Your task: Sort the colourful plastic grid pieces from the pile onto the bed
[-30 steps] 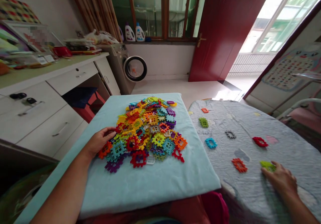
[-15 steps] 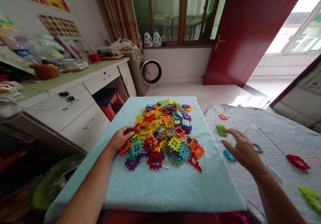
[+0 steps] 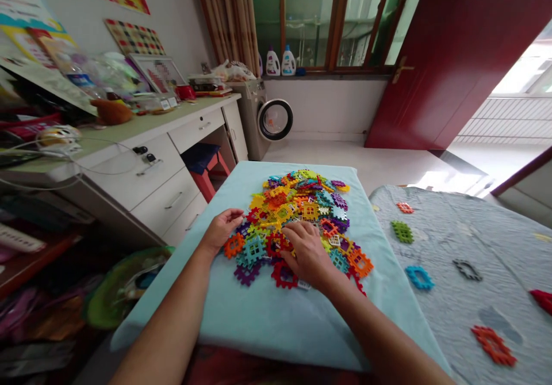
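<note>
The left hand is loosely curled, the right hand palm down (its fingers bent).

Red door (sunlit floor nearby)

Saw the heap of pieces on the middle table, with the left hand beside the heap's left edge and the right hand over its near part. Found loose pieces spread on the side table to the right. Noted the desk to the left, the stool partly under it, the washing machine past its far end, and bottles on the windowsill behind, left of the door.
</note>
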The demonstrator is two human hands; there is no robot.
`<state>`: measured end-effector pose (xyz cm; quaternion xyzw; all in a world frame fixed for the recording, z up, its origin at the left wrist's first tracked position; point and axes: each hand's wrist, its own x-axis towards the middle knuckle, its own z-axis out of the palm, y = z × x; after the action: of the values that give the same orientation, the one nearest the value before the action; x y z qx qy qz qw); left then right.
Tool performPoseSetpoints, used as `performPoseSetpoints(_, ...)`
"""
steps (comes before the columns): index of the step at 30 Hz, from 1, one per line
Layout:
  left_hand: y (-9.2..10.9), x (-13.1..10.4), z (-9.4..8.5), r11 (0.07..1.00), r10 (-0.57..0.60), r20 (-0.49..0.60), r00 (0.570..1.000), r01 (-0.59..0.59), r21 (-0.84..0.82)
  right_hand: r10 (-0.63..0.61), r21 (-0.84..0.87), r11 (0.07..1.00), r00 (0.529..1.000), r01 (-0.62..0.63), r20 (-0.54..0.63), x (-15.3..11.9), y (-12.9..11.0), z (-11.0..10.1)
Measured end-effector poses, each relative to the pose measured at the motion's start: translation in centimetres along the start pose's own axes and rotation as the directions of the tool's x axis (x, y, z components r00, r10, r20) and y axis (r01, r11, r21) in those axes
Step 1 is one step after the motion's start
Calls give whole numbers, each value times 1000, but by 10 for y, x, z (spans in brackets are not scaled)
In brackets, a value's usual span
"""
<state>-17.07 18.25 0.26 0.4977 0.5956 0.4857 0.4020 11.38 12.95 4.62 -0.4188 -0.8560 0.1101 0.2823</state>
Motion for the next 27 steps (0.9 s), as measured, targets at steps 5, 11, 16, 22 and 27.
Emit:
performPoseSetpoints(5,0,0,1,1000,15,7,1000,-15,8,123,-73,990,992,-124,-24,3,-7,19)
performPoseSetpoints(11,-2,-1,1,999,15,17,1000,-16,46,61,49,997,987,-54,-149,-1,-2,22)
performPoseSetpoints(16,0,-2,2,997,1,18,1000,-3,80,64,337,941,966,25,-250,-2,-1,9)
performPoseSetpoints(22,-1,1,1,989,-19,27,999,15,148,423,652,742,864,-155,-275,-18,22,-23)
performPoseSetpoints(27,-9,8,-5,958,-41,39,998,28,286,642,624,709,665,-328,-381,-54,81,-57)
